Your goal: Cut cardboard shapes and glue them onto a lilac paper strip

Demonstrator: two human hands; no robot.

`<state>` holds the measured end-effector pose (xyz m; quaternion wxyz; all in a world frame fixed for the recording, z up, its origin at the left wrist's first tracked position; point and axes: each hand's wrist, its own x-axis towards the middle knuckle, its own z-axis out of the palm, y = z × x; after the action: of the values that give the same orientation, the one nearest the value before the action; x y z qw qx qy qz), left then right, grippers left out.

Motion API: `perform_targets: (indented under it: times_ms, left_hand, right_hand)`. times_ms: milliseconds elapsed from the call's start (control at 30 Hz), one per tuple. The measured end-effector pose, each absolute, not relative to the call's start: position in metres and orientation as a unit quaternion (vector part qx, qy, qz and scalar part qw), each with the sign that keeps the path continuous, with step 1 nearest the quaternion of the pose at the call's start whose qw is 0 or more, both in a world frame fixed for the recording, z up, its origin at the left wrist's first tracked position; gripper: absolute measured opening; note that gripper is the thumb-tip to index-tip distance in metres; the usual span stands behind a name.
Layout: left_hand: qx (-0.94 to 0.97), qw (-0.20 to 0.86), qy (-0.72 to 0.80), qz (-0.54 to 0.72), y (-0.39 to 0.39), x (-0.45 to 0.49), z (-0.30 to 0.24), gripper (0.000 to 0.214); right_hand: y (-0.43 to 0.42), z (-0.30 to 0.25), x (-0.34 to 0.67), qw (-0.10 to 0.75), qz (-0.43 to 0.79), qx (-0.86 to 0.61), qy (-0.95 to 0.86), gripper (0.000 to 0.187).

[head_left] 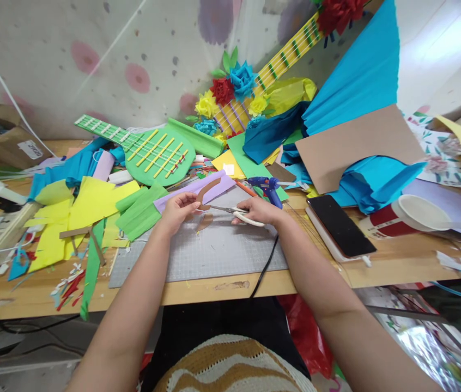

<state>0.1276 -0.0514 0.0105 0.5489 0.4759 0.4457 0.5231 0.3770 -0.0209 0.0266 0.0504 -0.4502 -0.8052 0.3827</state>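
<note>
My left hand (179, 209) pinches a curved brown cardboard strip (207, 190) and holds it up over the grey cutting mat (214, 250). My right hand (257, 211) is closed around the white handles of a pair of scissors (234, 211). The blades point left and meet the cardboard near my left fingers. A small brown offcut (205, 222) lies on the mat just below the strip.
A blue glue gun (266, 186) lies behind my right hand, its black cord (265, 267) running off the table's front edge. A phone (339, 224) and a red paper cup (402, 215) sit to the right. Green paper guitar (159, 155), coloured paper sheets and scraps crowd the left and back.
</note>
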Motion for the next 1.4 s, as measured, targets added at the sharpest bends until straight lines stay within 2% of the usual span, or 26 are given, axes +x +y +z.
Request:
perform_targets:
  times_ms: [367, 600, 833, 1400]
  left_hand:
    - [0.456, 0.572, 0.470, 0.493, -0.053, 0.128, 0.015, 0.036]
    - [0.420, 0.527, 0.453, 0.583, -0.049, 0.136, 0.009, 0.042]
    - [0.371, 0.529, 0.443, 0.621, -0.050, 0.144, 0.007, 0.048]
    - [0.283, 0.580, 0.435, 0.628, -0.052, 0.151, 0.010, 0.048]
  right_hand:
    - [-0.021, 0.030, 0.376, 0.040, 0.366, -0.461, -0.808, 0.047]
    - [-0.023, 0.034, 0.373, 0.058, 0.364, -0.460, -0.808, 0.047]
    - [-0.023, 0.031, 0.371, 0.057, 0.368, -0.469, -0.801, 0.047]
    - [-0.023, 0.024, 0.368, 0.089, 0.360, -0.453, -0.810, 0.047]
